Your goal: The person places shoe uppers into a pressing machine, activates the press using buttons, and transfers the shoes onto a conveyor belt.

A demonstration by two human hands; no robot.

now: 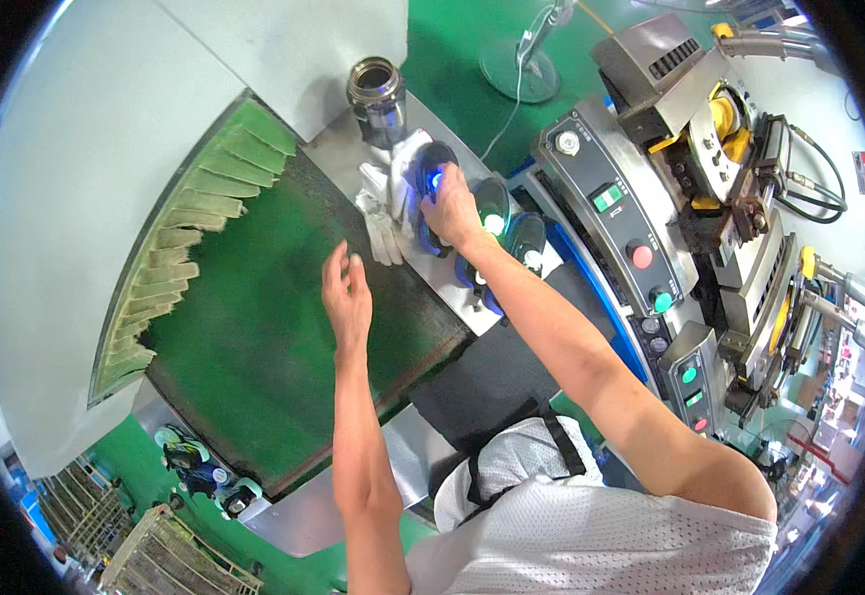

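Note:
My right hand (453,212) reaches over a metal ledge (444,286), its fingers on a dark shoe-like piece (435,160) with a bright blue spot. The palm hides part of that piece. Beside my right wrist stand more dark pieces (528,236) of the same kind, with pale, shiny round parts. White gloves (382,227) lie crumpled just left of the hand. My left hand (347,294) hangs over the green conveyor belt (269,357), fingers apart, holding nothing.
A steel thermos (377,100) without a lid stands behind the gloves. Frayed green curtain strips (187,245) line the opening of a grey machine housing (75,193). On the right is a control panel (618,216) with buttons. More shoe-like pieces (205,472) sit at lower left.

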